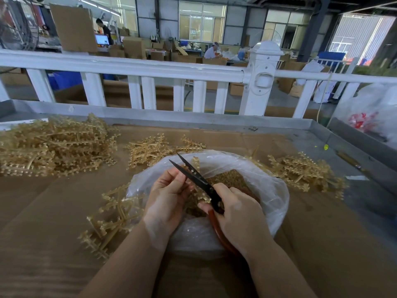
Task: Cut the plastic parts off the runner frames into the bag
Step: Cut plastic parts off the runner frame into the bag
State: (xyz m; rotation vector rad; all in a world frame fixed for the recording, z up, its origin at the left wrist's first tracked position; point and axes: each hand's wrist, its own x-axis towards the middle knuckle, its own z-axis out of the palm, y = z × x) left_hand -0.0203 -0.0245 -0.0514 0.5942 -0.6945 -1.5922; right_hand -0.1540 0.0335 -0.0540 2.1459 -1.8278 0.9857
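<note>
Runner frame (194, 166) sits over the open mouth of the clear bag (272, 190), pinched by the left hand (169, 196), fingers curled on it; most of the frame is hidden behind both hands. Loose cut parts (234, 179) fill the bag just beyond the right hand (238, 214). Right hand grips the scissors (197, 179) by the red-brown handles, fingers wrapped round them; black blades are parted, tips pointing up and away past the left fingertips. 1 more frame (111, 220) lies on the cardboard (43, 211) just left of the left wrist, touching the bag's edge. Big frame heap (53, 145) far left of the left hand, small heap (150, 149) beyond the bag, another heap (305, 173) right of the right hand. White railing (137, 67) past the table's far edge.
</note>
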